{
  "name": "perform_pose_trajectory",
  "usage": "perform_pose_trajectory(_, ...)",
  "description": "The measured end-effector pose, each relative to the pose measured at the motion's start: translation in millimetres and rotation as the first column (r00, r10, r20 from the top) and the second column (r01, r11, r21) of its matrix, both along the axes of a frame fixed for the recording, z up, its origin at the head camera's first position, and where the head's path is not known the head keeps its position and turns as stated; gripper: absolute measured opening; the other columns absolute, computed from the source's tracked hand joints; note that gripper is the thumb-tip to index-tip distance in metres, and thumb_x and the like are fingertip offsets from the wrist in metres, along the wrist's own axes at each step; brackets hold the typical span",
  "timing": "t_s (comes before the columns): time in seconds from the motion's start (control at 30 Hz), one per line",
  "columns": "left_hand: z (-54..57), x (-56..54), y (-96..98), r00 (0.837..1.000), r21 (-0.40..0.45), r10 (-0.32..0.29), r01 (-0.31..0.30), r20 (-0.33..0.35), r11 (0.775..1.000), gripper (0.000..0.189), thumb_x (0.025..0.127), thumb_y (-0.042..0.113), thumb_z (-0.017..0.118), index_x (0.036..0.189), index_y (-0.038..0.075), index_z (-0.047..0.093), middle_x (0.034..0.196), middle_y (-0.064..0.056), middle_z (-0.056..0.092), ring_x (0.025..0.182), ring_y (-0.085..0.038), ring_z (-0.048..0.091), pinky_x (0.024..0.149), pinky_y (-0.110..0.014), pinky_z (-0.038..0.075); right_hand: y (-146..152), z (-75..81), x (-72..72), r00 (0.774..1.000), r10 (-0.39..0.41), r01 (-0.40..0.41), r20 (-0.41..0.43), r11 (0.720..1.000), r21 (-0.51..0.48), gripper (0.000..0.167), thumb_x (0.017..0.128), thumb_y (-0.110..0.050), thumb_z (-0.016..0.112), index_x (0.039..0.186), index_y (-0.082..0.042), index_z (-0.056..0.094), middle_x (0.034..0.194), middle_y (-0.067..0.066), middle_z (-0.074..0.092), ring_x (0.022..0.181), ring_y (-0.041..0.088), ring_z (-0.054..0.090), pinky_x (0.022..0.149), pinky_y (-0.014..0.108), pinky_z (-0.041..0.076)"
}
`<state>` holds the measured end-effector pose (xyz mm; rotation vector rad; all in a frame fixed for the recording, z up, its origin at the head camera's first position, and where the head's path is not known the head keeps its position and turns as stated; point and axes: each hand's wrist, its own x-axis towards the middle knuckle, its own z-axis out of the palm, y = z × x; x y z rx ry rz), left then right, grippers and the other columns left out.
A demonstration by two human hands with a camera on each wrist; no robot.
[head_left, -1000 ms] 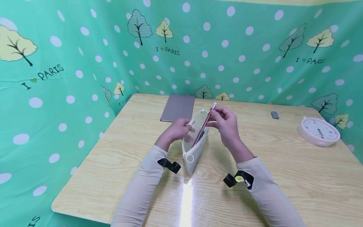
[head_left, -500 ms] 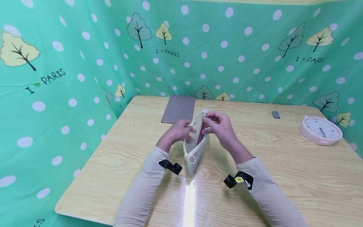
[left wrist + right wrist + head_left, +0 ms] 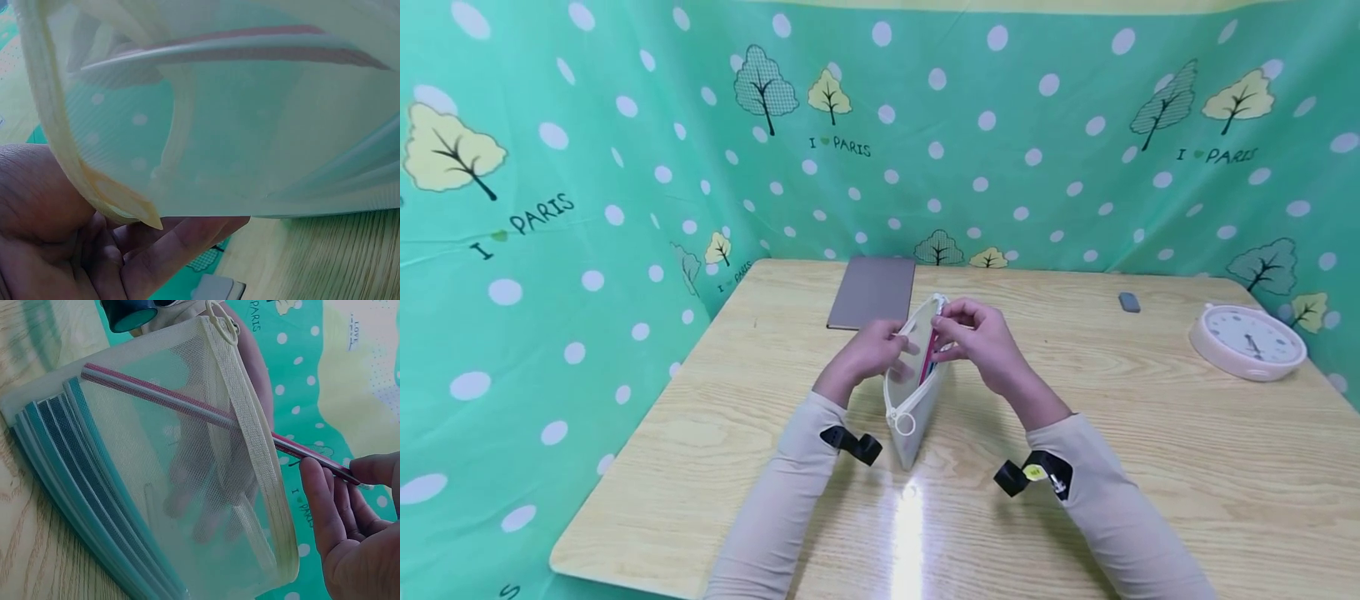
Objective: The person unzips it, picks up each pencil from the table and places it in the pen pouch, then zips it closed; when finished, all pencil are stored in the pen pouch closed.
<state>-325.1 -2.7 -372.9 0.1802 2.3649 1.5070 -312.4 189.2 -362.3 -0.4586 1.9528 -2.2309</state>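
Observation:
A cream zip pencil pouch (image 3: pixel 916 425) with see-through mesh sides stands unzipped in the middle of the table in the head view. My left hand (image 3: pixel 874 348) holds the pouch's left rim, some fingers showing through the mesh. My right hand (image 3: pixel 973 337) pinches the upper end of a red striped pencil (image 3: pixel 156 394) between thumb and fingers. Most of that pencil lies slanted inside the pouch; its upper end sticks out past the zip edge (image 3: pixel 256 444). Several teal and dark striped sticks (image 3: pixel 69 444) lie side by side along the pouch's bottom in the right wrist view.
Behind the pouch lies a grey-brown notebook (image 3: pixel 872 292). At the right are a small grey-blue block (image 3: pixel 1128 302) and a round pink clock (image 3: pixel 1249 342). A green dotted cloth (image 3: pixel 880 167) hangs behind the wooden table (image 3: pixel 700 467).
My right hand has come down and left, and the pencil has slid deeper into the pouch. My left hand keeps its hold on the rim. The head view has shifted slightly.

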Motion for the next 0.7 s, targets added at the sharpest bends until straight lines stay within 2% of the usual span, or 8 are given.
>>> perform_pose_trajectory(0.37,-3.5,0.6,-1.2,1.0,-0.021,-0.01,0.01,-0.023,1.0,0.037,0.107,0.005,0.041,0.138,-0.006,0.056,0.125,-0.029,0.068,0.082,-0.035,0.077,0.074,-0.038,0.066,0.0,-2.1,-1.4,1.0,0.015,-0.016,0.024,0.998,0.058,0.013,0.102,0.004,0.055,0.108,0.015,0.054,0.092,0.007,0.058,0.076,0.012,0.065,0.071,0.03,0.066)
perform_pose_trajectory(0.6,-4.0,-0.5,0.4,1.0,0.003,-0.014,0.015,-0.017,1.0,0.039,0.108,0.006,0.039,0.143,-0.006,0.052,0.126,-0.03,0.067,0.084,-0.036,0.077,0.073,-0.037,0.066,1.4,-2.5,-1.4,1.0,-0.024,0.024,0.006,0.994,0.104,0.018,0.101,0.003,0.057,0.111,0.017,0.055,0.092,0.008,0.06,0.074,0.011,0.066,0.071,0.029,0.066)
perform_pose_trajectory(0.7,-3.1,-0.9,1.4,1.0,0.008,-0.015,0.015,-0.011,1.0,0.039,0.109,0.006,0.04,0.143,-0.006,0.052,0.127,-0.029,0.067,0.085,-0.036,0.077,0.073,-0.038,0.066,3.2,-0.5,-1.5,0.999,-0.043,0.042,0.005,0.989,0.145,0.024,0.102,-0.001,0.059,0.117,0.017,0.055,0.096,0.012,0.06,0.073,0.012,0.068,0.072,0.031,0.066)
